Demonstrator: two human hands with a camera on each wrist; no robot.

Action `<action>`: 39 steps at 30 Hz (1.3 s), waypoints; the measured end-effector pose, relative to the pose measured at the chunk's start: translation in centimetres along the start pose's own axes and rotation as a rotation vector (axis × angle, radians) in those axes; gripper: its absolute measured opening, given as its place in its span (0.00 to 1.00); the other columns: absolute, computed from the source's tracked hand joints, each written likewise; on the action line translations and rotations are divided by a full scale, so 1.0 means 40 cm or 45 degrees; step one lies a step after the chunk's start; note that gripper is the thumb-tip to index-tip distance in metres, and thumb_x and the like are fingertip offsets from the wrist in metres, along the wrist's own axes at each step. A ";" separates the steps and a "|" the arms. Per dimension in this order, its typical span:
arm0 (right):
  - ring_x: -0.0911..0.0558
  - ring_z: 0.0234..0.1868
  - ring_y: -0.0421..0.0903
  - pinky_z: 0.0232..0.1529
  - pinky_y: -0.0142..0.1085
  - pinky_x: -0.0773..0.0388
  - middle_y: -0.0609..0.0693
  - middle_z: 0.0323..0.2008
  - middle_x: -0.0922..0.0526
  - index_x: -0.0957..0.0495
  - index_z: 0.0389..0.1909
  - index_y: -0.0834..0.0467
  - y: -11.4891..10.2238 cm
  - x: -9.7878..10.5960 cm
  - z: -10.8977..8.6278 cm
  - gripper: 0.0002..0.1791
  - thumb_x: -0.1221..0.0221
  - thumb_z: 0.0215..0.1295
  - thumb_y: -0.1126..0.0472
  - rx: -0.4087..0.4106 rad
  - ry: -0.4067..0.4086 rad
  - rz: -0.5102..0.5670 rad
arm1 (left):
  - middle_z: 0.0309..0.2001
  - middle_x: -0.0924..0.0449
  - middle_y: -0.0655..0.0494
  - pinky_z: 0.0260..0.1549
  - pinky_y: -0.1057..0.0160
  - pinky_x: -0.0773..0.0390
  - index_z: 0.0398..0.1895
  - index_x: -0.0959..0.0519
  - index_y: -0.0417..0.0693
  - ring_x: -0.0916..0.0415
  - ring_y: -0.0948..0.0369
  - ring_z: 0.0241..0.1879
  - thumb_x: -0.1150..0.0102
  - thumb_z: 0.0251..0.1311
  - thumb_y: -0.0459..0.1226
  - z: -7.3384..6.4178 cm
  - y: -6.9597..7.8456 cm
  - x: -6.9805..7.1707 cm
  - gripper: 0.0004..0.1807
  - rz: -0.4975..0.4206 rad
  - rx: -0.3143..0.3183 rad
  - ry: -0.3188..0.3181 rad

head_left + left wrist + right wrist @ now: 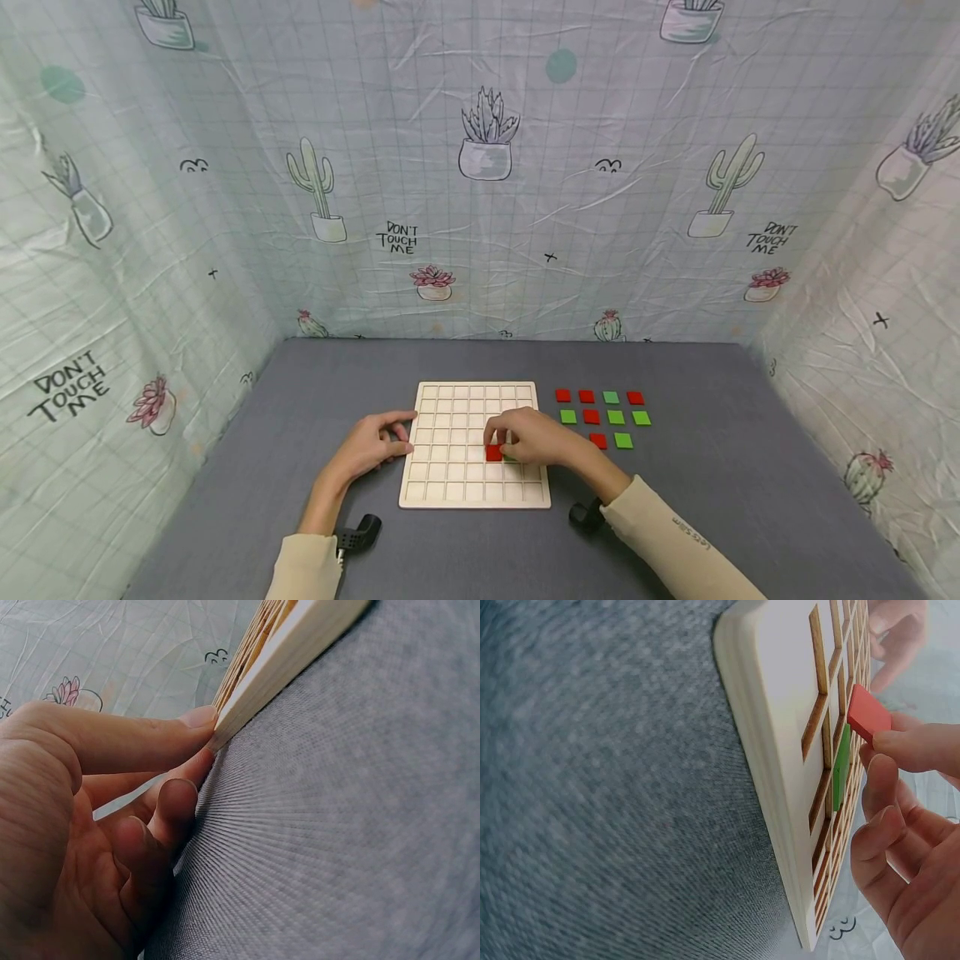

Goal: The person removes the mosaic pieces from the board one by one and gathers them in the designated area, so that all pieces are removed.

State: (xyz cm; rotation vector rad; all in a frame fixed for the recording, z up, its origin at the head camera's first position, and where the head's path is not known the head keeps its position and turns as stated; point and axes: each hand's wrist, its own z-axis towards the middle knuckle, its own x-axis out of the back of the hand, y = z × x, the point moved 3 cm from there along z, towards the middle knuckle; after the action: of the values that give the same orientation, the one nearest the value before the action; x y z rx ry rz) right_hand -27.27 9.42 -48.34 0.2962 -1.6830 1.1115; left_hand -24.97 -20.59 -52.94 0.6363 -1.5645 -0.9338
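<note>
A pale wooden grid board (447, 475) lies flat on the table. My left hand (369, 442) rests against its left side; thumb and index fingertip touch the edge at two separate spots, the other fingers loosely bent. In the left wrist view the straight thumb (150, 742) presses the board's side (262, 682). Over the board's right half, my right hand (531, 435) pinches a red square tile (867, 712) between thumb and fingers. The tile is tilted, right at the grid cells. Beside it a green tile (841, 769) sits in a cell, partly covered by the hand in the head view.
Right of the board, loose square tiles lie in rough rows, several red (591, 417) and several green (623, 441). The grey table (337, 375) is bordered by a hanging printed cloth (487, 250) at the back and sides.
</note>
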 end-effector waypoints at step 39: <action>0.23 0.27 0.37 0.34 0.33 0.22 0.54 0.43 0.13 0.16 0.47 0.58 0.124 0.115 -0.187 0.12 0.41 0.67 0.73 -0.122 0.188 0.162 | 0.37 0.18 0.52 0.16 0.63 0.28 0.67 0.22 0.47 0.29 0.63 0.18 0.28 0.60 0.37 -0.001 -0.006 0.001 0.30 0.021 -0.021 0.001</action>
State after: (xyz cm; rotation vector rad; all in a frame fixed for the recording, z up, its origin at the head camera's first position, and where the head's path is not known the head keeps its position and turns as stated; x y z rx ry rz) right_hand -27.83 19.40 -46.87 0.0456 -1.6351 1.1141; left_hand -24.97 -20.75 -53.14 0.6113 -1.5580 -0.9333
